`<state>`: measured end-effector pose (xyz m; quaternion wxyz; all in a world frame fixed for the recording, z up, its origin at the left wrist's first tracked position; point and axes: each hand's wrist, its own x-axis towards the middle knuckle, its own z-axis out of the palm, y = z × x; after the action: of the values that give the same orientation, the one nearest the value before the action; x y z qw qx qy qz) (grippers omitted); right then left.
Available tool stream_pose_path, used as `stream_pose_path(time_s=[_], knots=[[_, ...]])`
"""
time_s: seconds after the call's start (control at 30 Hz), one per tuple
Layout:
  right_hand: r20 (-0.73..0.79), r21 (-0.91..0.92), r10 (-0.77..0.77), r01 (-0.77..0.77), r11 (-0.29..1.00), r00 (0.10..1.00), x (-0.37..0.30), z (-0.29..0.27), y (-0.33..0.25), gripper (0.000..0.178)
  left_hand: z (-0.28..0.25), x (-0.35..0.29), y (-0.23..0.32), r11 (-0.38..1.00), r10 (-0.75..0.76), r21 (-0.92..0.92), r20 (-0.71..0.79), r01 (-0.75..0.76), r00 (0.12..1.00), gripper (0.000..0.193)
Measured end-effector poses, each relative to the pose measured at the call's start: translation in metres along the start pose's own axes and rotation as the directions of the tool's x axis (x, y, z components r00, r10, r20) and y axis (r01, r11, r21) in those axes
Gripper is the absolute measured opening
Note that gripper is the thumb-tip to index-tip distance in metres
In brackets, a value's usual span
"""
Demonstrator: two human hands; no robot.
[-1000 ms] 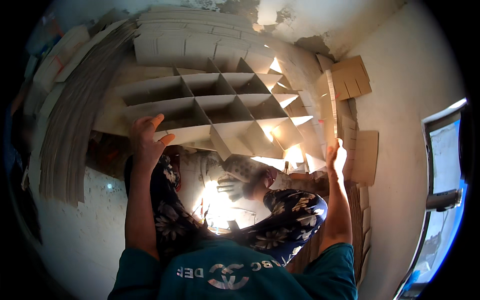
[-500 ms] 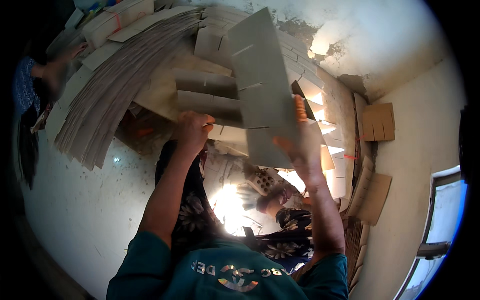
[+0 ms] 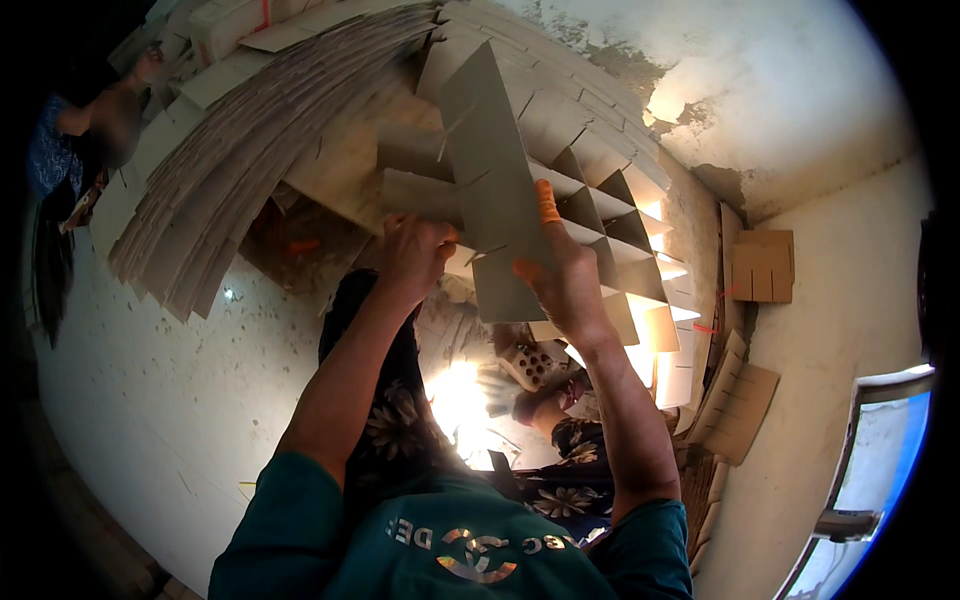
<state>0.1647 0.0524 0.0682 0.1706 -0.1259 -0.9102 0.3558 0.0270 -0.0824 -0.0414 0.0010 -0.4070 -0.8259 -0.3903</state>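
A slotted cardboard strip (image 3: pixel 490 170), grey and upright, stands across several crosswise strips of a cardboard divider grid (image 3: pixel 617 228). My right hand (image 3: pixel 565 285) grips its right edge, thumb on the near face and a finger with an orange tip along the edge. My left hand (image 3: pixel 415 250) is closed on the near end of a crosswise cardboard strip (image 3: pixel 458 258), left of the upright one. The crosswise strips pass through slits in the upright strip. To its right the grid forms open square cells.
A long fanned stack of cardboard sheets (image 3: pixel 270 140) lies at the left. Slotted cardboard pieces (image 3: pixel 738 400) lean by the right wall, near a brown slotted bundle (image 3: pixel 762 266). A perforated brick (image 3: pixel 528 366) sits on the floor below my hands. Another person's arm (image 3: pixel 130 85) shows at far left.
The upright strip has tilted left and moved down onto the crosswise strips, with my right hand shifting left on it. My left hand has moved slightly right. More grid cells show.
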Motion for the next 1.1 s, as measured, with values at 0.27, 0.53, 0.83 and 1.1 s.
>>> stream_pose_path(time_s=[0.27,0.53,0.83,1.1], knots=[[-0.011,-0.072,-0.014,0.013,0.997,1.000,0.010,0.010,-0.003,0.085,-0.010,0.004,0.011,0.998,-0.051,0.044,0.038,0.049,0.998,0.018],[0.063,-0.038,-0.085,0.087,0.995,0.994,0.006,0.018,0.010,0.085,-0.005,0.004,0.006,1.000,-0.021,-0.006,0.043,0.021,0.999,0.017],[0.158,-0.085,-0.079,0.093,0.992,0.984,0.016,0.036,0.029,0.082,0.001,0.005,0.005,0.999,-0.032,-0.008,0.019,0.032,0.999,0.015],[0.330,-0.115,-0.036,0.078,0.990,0.943,0.038,0.031,0.027,0.085,-0.004,0.008,0.014,0.997,-0.075,0.039,0.051,0.073,0.996,0.015]])
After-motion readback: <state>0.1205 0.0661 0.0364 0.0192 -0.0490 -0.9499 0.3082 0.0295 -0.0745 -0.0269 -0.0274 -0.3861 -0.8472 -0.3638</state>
